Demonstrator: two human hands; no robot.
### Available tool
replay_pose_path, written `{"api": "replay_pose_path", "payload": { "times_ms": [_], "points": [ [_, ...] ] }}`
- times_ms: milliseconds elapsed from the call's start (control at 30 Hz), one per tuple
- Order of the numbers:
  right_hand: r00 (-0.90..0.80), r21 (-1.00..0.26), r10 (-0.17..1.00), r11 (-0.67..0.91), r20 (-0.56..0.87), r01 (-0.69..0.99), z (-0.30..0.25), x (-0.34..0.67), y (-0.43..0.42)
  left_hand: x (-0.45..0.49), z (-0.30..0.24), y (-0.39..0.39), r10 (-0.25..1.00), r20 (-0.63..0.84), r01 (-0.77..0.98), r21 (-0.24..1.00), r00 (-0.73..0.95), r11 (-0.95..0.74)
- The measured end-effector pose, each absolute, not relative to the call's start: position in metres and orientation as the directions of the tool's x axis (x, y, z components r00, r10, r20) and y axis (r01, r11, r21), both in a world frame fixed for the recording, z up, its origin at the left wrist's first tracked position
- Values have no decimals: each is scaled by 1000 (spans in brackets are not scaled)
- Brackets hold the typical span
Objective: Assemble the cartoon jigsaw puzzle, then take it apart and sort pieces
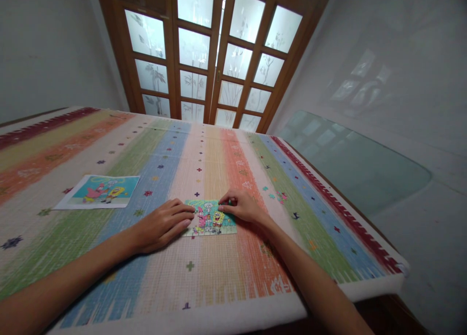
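A small jigsaw puzzle (208, 223) with cartoon figures lies flat on the striped tablecloth, in front of me. The fingers of my left hand (166, 225) are stretched out and rest on the puzzle's left edge. At its upper right part, the thumb and forefinger of my right hand (239, 206) are pinched together on what looks like a puzzle piece, mostly hidden by the fingertips. To the right, several loose puzzle pieces (272, 196) lie in a small scatter, some teal and some pink.
A printed picture sheet (105, 191) with similar cartoon figures lies to the left. The striped tablecloth (219, 272) covers the table up to its front edge. Beyond the table stand wooden doors (213, 72) with frosted panes; a glass panel (350, 155) is on the right.
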State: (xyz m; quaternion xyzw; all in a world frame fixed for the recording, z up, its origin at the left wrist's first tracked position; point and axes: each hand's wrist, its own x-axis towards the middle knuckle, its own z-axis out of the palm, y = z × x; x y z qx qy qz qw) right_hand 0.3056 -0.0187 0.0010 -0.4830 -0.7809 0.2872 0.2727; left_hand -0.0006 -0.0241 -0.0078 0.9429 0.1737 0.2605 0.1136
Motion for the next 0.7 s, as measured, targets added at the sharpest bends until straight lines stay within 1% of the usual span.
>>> {"api": "replay_pose_path", "payload": {
  "times_ms": [200, 433, 533, 633, 700],
  "points": [
    [-391, -625, 903, 410, 177, 664, 3, 302, -23, 0, -8, -24, 379, 461, 262, 299, 802, -918],
    [-398, -567, 897, 433, 193, 701, 1, 303, -26, -1, -9, -24, 376, 468, 264, 289, 800, -920],
    [-437, -483, 878, 474, 195, 736, 3, 300, -30, 0, -9, -24, 373, 472, 262, 285, 799, -922],
    [-460, -407, 873, 483, 161, 775, 7, 298, -34, 0, -9, -23, 373, 465, 263, 285, 803, -922],
    [-445, -431, 884, 459, 140, 776, 10, 299, -34, 0, -9, -22, 379, 463, 266, 290, 802, -919]
  ]
}}
